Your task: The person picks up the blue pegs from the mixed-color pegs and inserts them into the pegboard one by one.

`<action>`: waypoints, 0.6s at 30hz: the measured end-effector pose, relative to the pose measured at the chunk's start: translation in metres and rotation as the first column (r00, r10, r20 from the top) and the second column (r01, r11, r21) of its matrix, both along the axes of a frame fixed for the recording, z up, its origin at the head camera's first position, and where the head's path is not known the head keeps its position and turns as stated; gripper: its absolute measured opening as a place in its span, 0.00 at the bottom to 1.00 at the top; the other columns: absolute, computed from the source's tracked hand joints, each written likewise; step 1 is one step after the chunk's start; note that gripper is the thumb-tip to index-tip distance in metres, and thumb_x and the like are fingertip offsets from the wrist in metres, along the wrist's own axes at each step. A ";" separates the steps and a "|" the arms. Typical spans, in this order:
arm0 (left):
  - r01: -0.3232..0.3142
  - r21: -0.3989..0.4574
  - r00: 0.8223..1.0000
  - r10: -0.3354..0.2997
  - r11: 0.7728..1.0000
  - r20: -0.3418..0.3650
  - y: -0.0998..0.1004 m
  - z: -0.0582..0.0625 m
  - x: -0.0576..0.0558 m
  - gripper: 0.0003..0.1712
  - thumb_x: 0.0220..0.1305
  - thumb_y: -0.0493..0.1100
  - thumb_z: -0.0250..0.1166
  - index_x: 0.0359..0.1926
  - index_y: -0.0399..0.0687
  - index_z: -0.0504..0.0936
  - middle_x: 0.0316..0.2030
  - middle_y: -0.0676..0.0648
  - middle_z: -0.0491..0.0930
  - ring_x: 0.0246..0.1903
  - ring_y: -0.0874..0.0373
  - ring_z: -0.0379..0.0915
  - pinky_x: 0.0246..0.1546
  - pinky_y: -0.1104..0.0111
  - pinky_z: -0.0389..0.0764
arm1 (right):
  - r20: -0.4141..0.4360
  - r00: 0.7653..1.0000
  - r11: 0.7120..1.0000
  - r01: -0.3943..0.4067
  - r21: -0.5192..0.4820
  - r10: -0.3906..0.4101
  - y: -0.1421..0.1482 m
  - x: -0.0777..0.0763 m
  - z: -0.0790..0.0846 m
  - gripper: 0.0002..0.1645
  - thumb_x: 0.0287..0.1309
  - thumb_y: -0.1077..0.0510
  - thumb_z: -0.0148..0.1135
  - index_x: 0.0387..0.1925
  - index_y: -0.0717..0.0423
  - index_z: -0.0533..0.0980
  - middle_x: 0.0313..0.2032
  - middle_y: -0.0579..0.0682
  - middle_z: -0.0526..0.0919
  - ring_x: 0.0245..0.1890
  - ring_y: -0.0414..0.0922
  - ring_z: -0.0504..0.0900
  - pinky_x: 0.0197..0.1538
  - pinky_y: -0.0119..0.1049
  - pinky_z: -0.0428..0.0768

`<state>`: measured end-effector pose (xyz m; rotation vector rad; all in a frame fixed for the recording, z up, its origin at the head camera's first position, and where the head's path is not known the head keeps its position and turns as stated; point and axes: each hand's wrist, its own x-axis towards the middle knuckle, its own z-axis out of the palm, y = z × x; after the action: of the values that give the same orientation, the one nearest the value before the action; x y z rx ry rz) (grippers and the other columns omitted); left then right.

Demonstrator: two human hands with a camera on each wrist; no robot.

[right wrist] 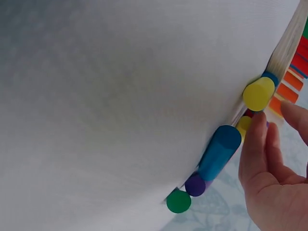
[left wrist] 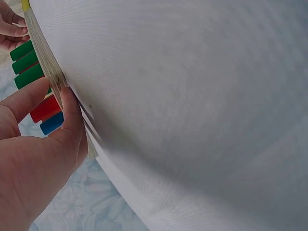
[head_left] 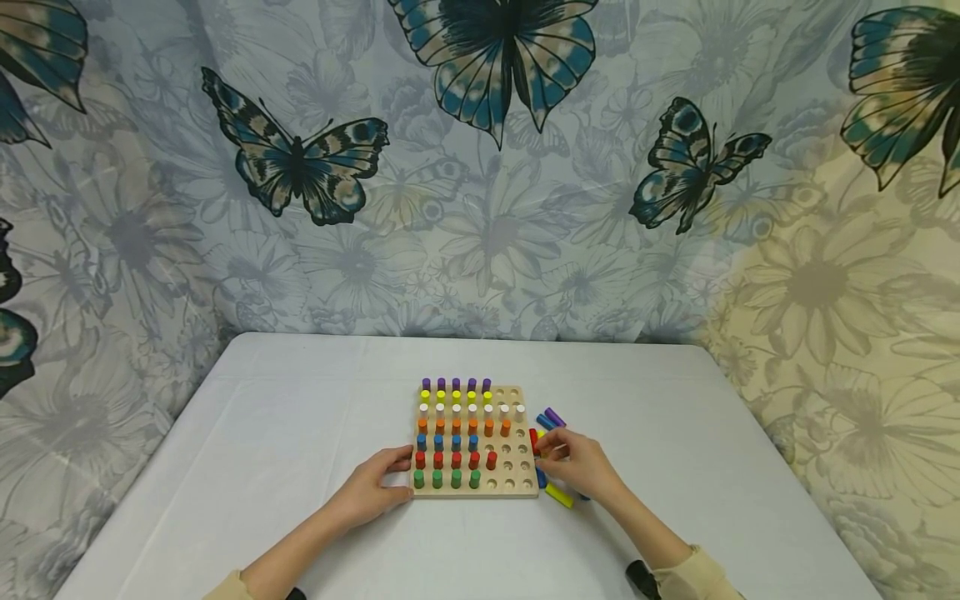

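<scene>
A pale wooden pegboard (head_left: 480,495) sits on the table, with rows of coloured pegs standing in its holes. My left hand (head_left: 372,483) holds the board's left side near the front corner. In the left wrist view, thumb and fingers meet the board's edge (left wrist: 45,55), near green pegs (left wrist: 29,75). Right of the board, my right hand (head_left: 576,460) hovers among loose pegs, thumb and fingers bent but apart. No peg shows clearly between them. A yellow peg (right wrist: 259,95) and a blue peg (right wrist: 219,153) lie near these fingers; part of the pile is hidden behind the hand.
Bare holes show mostly at the board's right side. A loose purple peg (head_left: 555,416) lies beyond my right hand, a yellow peg (head_left: 558,496) in front of it. A white cloth covers the table (head_left: 300,400). Butterfly-patterned fabric (head_left: 495,250) hangs behind.
</scene>
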<state>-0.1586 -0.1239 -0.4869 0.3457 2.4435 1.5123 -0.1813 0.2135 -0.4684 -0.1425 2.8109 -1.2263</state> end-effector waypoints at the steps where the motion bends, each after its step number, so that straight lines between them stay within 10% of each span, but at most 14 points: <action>1: 0.001 0.000 1.000 -0.001 1.000 0.002 0.000 0.000 0.000 0.37 0.57 0.35 0.69 0.67 0.32 0.66 0.57 0.39 0.75 0.60 0.40 0.69 0.59 0.46 0.70 | 0.006 1.000 1.000 -0.005 0.002 0.005 0.000 0.001 0.000 0.12 0.51 0.63 0.73 0.37 0.56 0.79 0.33 0.44 0.82 0.33 0.40 0.77 0.34 0.29 0.77; 18: 0.011 -0.001 1.000 -0.011 1.000 -0.006 -0.001 -0.001 -0.001 0.38 0.58 0.36 0.69 0.67 0.32 0.66 0.57 0.39 0.75 0.60 0.40 0.68 0.59 0.46 0.69 | -0.050 0.993 0.992 -0.100 0.071 0.103 -0.004 0.001 -0.001 0.14 0.48 0.67 0.73 0.37 0.58 0.78 0.32 0.47 0.79 0.29 0.40 0.74 0.29 0.27 0.76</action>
<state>-0.1594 -0.1245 -0.4880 0.3632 2.4427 1.5070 -0.1803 0.2099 -0.4698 -0.3150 2.8470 -1.1196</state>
